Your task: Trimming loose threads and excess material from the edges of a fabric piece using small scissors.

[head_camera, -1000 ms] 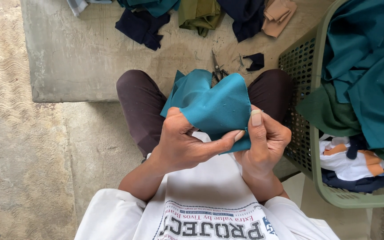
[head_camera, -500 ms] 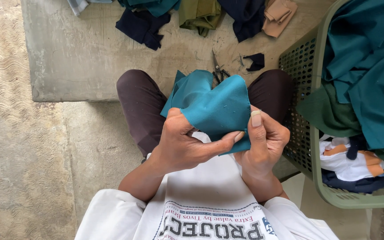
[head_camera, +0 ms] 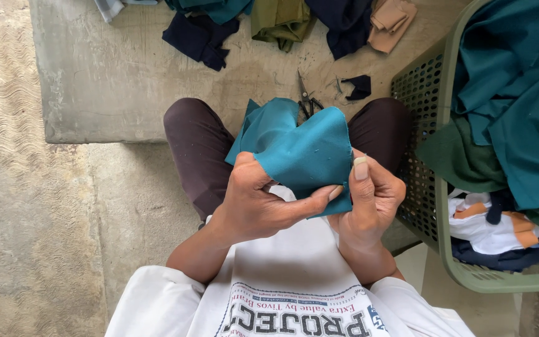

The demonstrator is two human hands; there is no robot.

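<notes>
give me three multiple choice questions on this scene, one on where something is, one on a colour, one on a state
1. Where do the scissors lie?
A. in the basket
B. on the concrete slab past the knees
C. in the right hand

2. What colour is the cloth held in both hands?
A. teal
B. red
C. white

3. How does the left hand meet the cloth?
A. it lies flat on the floor, apart from it
B. it hovers above it without touching
C. it grips it, thumb across the lower edge

Answers: 1 B, the scissors rest on the slab just beyond the cloth, outside the green basket. 2 A, the piece is plain teal. 3 C, the left hand and the right hand both pinch the cloth between them.
</notes>
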